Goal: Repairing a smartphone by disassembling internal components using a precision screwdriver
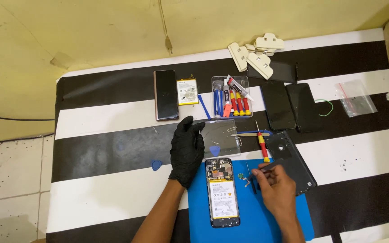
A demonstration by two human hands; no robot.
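The opened black smartphone with its back cover removed [222, 192] lies face down on a blue rubber work mat [257, 216], so its yellow-labelled battery and small circuit parts show upward and the mat keeps it from sliding. The left hand [186, 150], in a black glove, rests open and flat on the desk just beside the top left corner of the phone, apparently to steady the work area. The bare right hand [275, 189] is closed around a thin dark tool [271, 166], probably tweezers, with the tip pointing toward small loose parts [244, 179] on the mat to the right of the phone. The removed dark back cover [293, 162] lies half on the mat, near this hand. A red and yellow screwdriver [262, 147] lies above it, within easy reach.

The desk is covered with a cloth of wide black and white stripes [113, 121]. Farther back stand a clear plastic tray of small tools [232, 96], a spare battery [187, 92], several dark phones [289, 107] and cream plastic clamps [255, 53]. Behind is a yellow wall [91, 31], and at the left a speckled tile floor [10, 180].
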